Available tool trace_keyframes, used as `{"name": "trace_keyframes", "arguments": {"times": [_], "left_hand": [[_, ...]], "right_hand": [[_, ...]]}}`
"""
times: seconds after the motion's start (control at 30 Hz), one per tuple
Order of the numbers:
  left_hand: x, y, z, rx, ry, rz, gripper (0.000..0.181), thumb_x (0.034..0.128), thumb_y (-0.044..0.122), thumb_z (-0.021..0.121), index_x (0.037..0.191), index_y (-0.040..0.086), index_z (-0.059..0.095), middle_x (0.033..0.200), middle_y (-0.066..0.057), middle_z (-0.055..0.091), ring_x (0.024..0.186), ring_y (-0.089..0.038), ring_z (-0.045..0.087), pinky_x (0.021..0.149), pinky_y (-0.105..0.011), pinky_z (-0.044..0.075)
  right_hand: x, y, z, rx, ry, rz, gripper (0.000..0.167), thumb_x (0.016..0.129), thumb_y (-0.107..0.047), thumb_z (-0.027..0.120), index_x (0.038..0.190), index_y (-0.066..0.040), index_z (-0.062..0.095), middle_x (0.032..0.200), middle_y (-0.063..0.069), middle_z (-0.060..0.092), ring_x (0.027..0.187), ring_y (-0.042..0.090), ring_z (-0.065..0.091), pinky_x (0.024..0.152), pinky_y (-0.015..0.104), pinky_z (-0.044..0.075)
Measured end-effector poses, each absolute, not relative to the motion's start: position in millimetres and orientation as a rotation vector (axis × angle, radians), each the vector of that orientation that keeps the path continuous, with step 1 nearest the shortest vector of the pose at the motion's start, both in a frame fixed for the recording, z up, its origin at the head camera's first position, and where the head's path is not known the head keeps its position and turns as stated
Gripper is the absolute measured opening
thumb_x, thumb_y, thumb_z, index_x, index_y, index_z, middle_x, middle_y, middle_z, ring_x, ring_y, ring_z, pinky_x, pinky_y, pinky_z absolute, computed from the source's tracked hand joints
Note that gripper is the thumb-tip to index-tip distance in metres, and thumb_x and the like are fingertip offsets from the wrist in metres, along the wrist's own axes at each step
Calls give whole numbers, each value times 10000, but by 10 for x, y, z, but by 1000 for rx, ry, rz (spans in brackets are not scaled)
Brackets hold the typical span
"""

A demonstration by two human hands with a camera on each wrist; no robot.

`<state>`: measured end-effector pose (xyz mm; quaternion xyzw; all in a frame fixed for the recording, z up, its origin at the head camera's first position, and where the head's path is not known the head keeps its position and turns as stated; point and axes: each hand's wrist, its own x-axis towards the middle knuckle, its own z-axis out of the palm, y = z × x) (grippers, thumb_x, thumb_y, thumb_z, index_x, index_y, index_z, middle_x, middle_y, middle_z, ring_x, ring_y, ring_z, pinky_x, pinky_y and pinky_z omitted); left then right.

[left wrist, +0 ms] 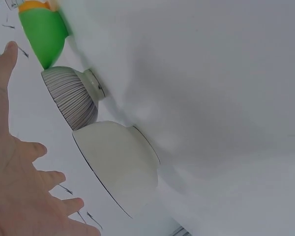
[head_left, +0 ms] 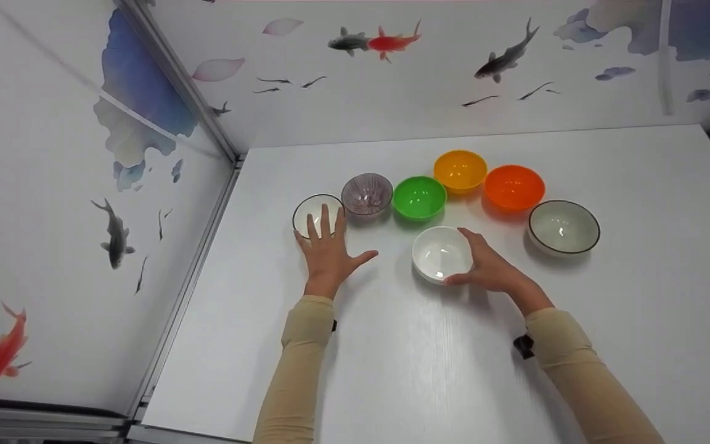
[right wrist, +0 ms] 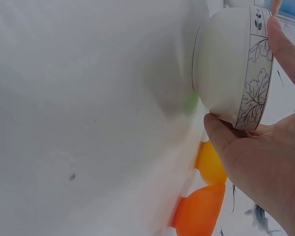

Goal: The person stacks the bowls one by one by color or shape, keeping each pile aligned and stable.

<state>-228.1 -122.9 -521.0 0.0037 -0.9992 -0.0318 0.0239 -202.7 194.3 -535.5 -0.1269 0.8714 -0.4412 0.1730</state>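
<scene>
The right hand [head_left: 493, 265] grips the leaf-patterned white bowl [head_left: 441, 254] between thumb and fingers, nearer than the green bowl [head_left: 420, 198]. The left hand [head_left: 327, 259], fingers spread wide, is near the left dark-rimmed bowl [head_left: 306, 208]. The purple striped bowl [head_left: 367, 194], yellow bowl [head_left: 460, 171] and orange bowl [head_left: 514, 188] stand farther back; a grey-white bowl [head_left: 564, 228] stands right.

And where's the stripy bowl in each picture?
Head: just above the middle, the stripy bowl sits left of the green bowl.
Left wrist: on the left side, just below the green bowl.
Right wrist: not in it.
Shared landmark: the yellow bowl, only a sliver at the left wrist picture's top.
</scene>
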Motion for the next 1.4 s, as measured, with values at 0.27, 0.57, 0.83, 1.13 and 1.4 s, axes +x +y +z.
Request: {"name": "trace_keyframes", "arguments": {"times": [0.27, 0.57, 0.83, 1.13, 1.4], "left_hand": [[-2341, -1381, -5181, 41, -3094, -99, 1167, 739, 846, 581, 1615, 211, 143, 1693, -102, 73, 1536, -436, 118, 1213, -676, 131], [-2419, -1547, -5119, 84, -3112, -172, 1170, 748, 841, 577, 1619, 226, 96, 1696, -107, 0, 1551, -419, 18, 1201, -711, 69], [-2493, -1678, -5158, 85, -3109, -198, 1213, 726, 831, 617, 1620, 216, 74, 1698, -71, -70, 1554, -409, -12, 1192, -727, 40], [-2540, -1786, -5212, 103, -3116, -279, 1224, 743, 812, 620, 1620, 208, 18, 1697, -76, -69, 1555, -394, -60, 1191, -728, 21], [-2606, -1824, -5281, 155, -3109, -453, 1230, 764, 767, 650, 1618, 167, -1, 1691, -137, -40, 1553, -412, 5, 1235, -652, 68]], "right_hand": [[-2025, 1940, -5373, -366, 2461, -1274, 1183, 747, -370, 872, 1572, 2, 111, 1562, 267, 245, 1442, 438, 281, 1216, 637, 194], [-2019, 1956, -5388, -390, 2473, -1283, 1183, 746, -361, 873, 1569, 14, 110, 1561, 275, 245, 1445, 442, 280, 1220, 630, 189], [-2023, 1960, -5380, -375, 2466, -1281, 1177, 746, -360, 871, 1570, 10, 116, 1556, 276, 253, 1441, 450, 279, 1213, 647, 183], [-2018, 1951, -5380, -367, 2469, -1272, 1187, 742, -362, 875, 1570, 10, 110, 1557, 276, 250, 1438, 450, 280, 1214, 644, 183], [-2028, 1958, -5371, -376, 2492, -1244, 1168, 750, -374, 866, 1571, 9, 129, 1558, 273, 267, 1438, 441, 291, 1212, 642, 198]]}}
